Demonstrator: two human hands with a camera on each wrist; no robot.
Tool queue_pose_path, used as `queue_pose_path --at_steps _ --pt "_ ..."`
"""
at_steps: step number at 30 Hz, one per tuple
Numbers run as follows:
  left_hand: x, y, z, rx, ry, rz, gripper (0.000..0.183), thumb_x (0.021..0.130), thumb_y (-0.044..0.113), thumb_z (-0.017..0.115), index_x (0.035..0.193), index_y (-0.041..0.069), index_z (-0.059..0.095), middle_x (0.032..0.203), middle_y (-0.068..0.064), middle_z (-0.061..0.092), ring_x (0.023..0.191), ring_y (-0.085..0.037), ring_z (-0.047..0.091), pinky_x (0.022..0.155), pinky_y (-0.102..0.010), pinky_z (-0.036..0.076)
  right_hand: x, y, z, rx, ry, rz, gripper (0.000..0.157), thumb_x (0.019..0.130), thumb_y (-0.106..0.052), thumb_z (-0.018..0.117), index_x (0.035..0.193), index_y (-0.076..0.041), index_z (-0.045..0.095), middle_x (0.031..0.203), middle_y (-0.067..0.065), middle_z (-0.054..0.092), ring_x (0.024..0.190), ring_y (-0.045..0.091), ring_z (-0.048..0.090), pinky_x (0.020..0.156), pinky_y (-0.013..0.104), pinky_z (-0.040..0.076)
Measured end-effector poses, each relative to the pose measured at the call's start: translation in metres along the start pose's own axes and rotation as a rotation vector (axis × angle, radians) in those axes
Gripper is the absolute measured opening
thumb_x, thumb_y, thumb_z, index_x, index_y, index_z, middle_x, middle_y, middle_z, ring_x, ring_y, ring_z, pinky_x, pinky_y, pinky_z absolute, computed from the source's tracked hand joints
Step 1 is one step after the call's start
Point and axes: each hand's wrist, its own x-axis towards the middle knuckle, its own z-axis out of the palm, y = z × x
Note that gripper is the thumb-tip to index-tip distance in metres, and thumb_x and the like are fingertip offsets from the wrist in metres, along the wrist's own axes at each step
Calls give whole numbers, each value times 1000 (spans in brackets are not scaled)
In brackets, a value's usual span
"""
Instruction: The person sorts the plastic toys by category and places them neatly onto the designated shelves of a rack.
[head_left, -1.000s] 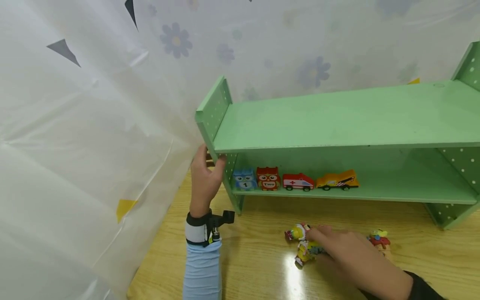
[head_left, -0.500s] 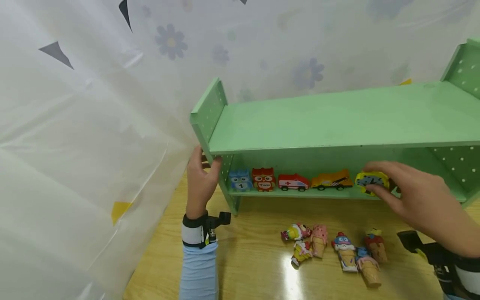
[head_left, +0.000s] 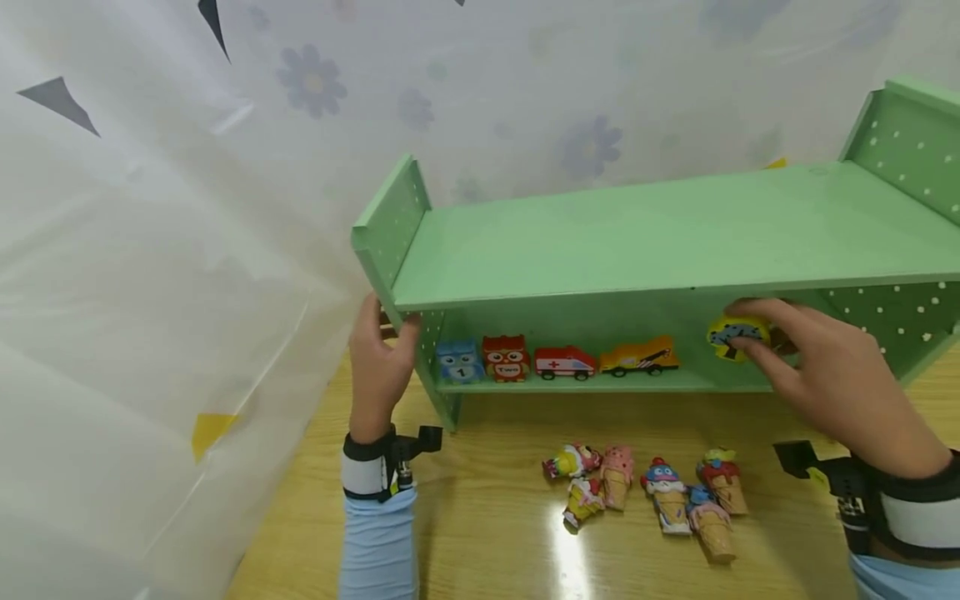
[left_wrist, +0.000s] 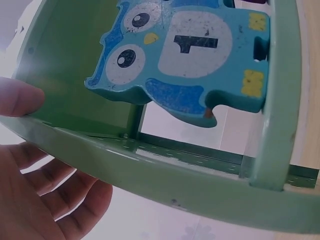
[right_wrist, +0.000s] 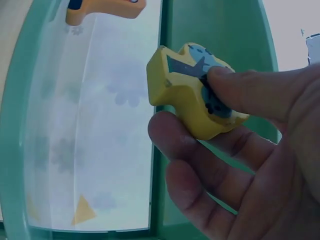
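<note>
My right hand (head_left: 832, 375) pinches a yellow tree-shaped toy block (right_wrist: 182, 100) with a blue-grey printed crown, thumb on its face and fingers behind. It holds the block upright at the front of the green shelf's lower level, right of a yellow tow truck (head_left: 639, 357). My left hand (head_left: 378, 362) grips the left side panel (left_wrist: 165, 187) of the green shelf (head_left: 600, 246), thumb on the inner side and fingers outside. Close to that hand stands a blue owl block (head_left: 460, 362) marked 1. A red owl block (head_left: 506, 359) and a red-and-white ambulance (head_left: 565, 363) continue the row.
On the wooden table (head_left: 487, 533) before the shelf lie several ice-cream-cone toys, among them a pink one (head_left: 617, 477) and a blue-faced one (head_left: 667, 497). The shelf's upper board hangs over the toy row. White sheeting (head_left: 172, 250) hangs behind and left.
My right hand has risen from among the cone toys to the lower shelf with the tree block. The left hand keeps its grip on the panel. The view has shifted slightly right.
</note>
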Motion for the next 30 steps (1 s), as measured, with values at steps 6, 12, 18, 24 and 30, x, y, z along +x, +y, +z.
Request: queue_pose_path --at_steps 6,12,18,24,30 --pt "-1 1 -1 3 -14 -22 40 94 20 58 131 9 52 119 -15 60 100 -26 58 75 -49 53 1 4 9 28 -31 -6 46 79 -4 73 122 -9 60 98 18 70 67 27 60 51 42 44" --pt "0 14 -1 -10 -10 -43 38 93 10 57 130 1 51 119 -23 58 100 -33 57 76 -53 52 3 9 17 50 -61 -5 42 80 -5 72 121 -5 60 101 18 70 59 17 54 51 35 38" --pt "0 40 -5 -17 -11 -41 38 93 5 54 128 -5 50 118 -27 57 100 -37 56 76 -55 50 2 17 20 63 -144 9 40 85 -8 68 123 -3 57 102 22 69 55 11 49 50 33 38" --pt "1 41 -6 -16 -11 -42 37 93 5 55 128 -5 51 117 -26 58 99 -35 57 77 -53 51 2 20 24 71 -196 9 40 86 -10 67 124 -2 57 107 24 68 59 14 55 53 39 44" --pt "0 40 -5 -17 -12 -33 37 92 5 56 128 -5 50 117 -26 58 99 -35 57 77 -54 51 1 21 27 64 -253 17 40 88 -11 66 125 0 56 110 27 66 62 14 56 56 42 46"
